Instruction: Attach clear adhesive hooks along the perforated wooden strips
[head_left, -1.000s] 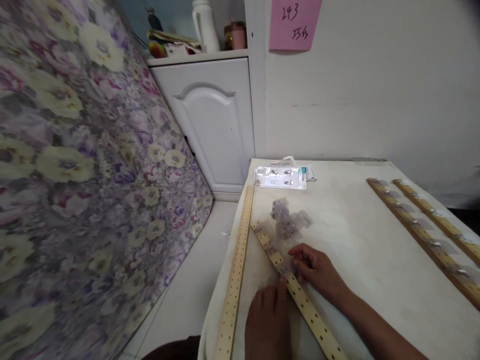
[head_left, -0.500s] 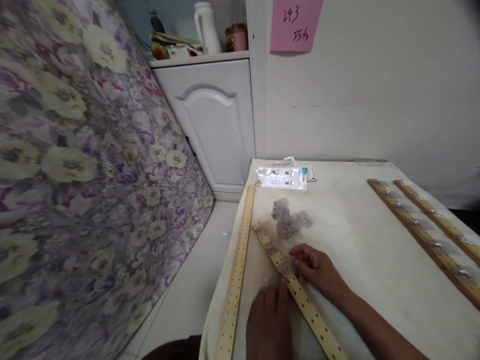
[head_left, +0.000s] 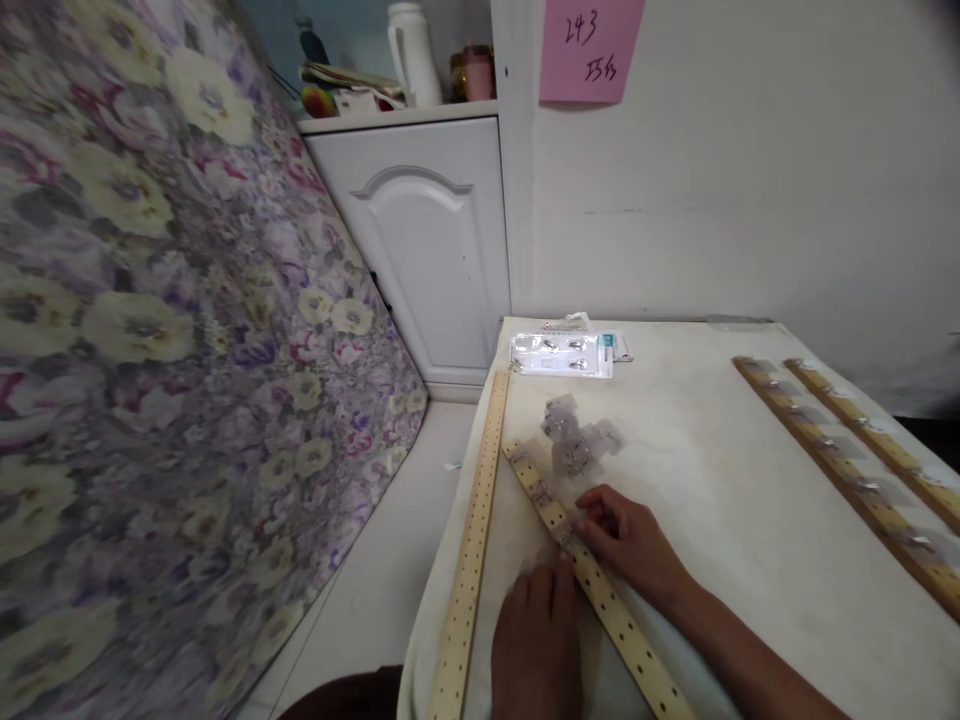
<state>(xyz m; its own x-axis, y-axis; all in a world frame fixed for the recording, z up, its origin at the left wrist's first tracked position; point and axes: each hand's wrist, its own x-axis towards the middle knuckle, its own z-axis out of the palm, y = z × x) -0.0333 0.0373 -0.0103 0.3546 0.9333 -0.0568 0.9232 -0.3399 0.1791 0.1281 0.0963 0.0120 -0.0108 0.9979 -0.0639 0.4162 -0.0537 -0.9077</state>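
A pale wooden strip with rows of holes (head_left: 622, 625) lies slantwise on the cloth, with several clear plastic hook pieces (head_left: 538, 490) along its far part. My left hand (head_left: 537, 635) rests beside it, fingers bent and pressed against the strip's left edge. My right hand (head_left: 626, 540) is on the other side, thumb and fingers pinched at the edge of a clear hook piece (head_left: 568, 535) on the strip. Beyond the hands is a loose pile of similar clear hook pieces (head_left: 576, 445).
Another perforated strip (head_left: 472, 540) runs along the table's left edge. Blister packs (head_left: 562, 356) lie at the back. Two strips fitted with hooks (head_left: 825, 440) (head_left: 862, 420) are on the right. A white cabinet (head_left: 420, 250) and a floral curtain (head_left: 187, 350) stand to the left.
My right hand has shifted slightly left, and its fingertips are closer to the clear hook piece on the strip. My left hand has stayed nearly still.
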